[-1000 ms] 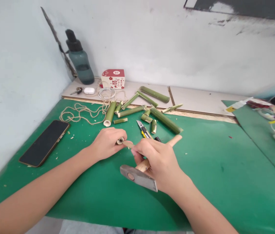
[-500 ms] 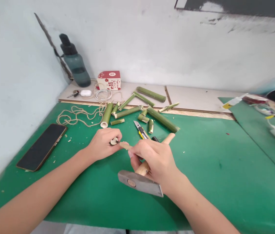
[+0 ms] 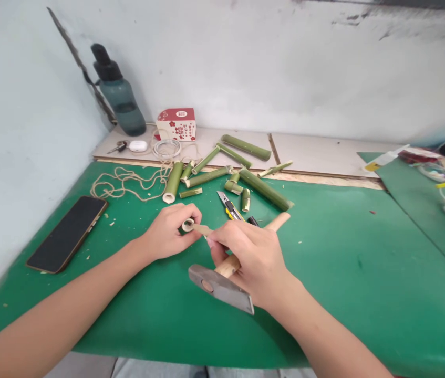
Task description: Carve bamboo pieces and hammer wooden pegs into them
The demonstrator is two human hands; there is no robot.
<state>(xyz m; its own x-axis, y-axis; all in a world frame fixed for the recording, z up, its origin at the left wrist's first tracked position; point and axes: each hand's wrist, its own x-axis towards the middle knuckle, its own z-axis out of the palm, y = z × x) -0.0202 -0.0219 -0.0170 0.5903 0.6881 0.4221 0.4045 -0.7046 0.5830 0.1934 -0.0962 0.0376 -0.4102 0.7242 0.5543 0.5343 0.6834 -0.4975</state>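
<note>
Pinching a short hollow green bamboo ring (image 3: 187, 226) in the left hand (image 3: 167, 236) grip, over the green worktop (image 3: 344, 273); right hand (image 3: 254, 260) grip pressed around a wooden-handled steel hammer (image 3: 221, 287) and a thin pale bamboo sliver (image 3: 202, 229), tip at the ring's mouth, seemingly not yet seated.

One marked item before you: box (image 3: 176, 124), just right of the bottle (image 3: 122, 97). Its white front carries red characters, too small for you to read. Nothing else legible.
</note>
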